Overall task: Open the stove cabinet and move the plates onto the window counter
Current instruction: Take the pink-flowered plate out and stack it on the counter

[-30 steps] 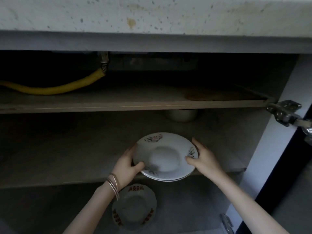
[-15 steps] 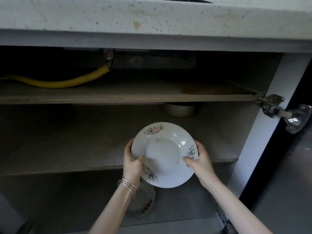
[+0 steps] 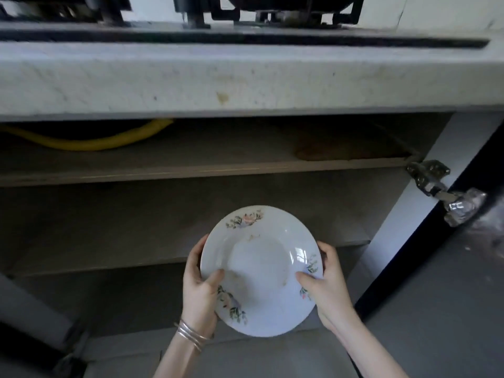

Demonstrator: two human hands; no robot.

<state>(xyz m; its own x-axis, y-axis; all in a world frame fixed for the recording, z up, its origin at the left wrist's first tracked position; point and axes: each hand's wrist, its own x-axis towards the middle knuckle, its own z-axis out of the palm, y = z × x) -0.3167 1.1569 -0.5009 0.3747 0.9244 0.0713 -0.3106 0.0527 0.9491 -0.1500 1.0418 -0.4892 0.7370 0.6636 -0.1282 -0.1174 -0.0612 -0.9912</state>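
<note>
Left hand (image 3: 200, 293) and right hand (image 3: 328, 289) are gripping the floral plate (image 3: 261, 271) by opposite rims, lower centre. Plate is now sitting clear of the middle shelf (image 3: 114, 241), lifted out since earlier. Stove (image 3: 272, 9) is now showing along the top.

Upper shelf (image 3: 191, 170) bears yellow hose (image 3: 90, 143); middle shelf (image 3: 109, 241) bare.

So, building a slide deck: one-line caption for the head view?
Both hands, left hand and right hand, hold a floral plate before the open stove cabinet.
</note>
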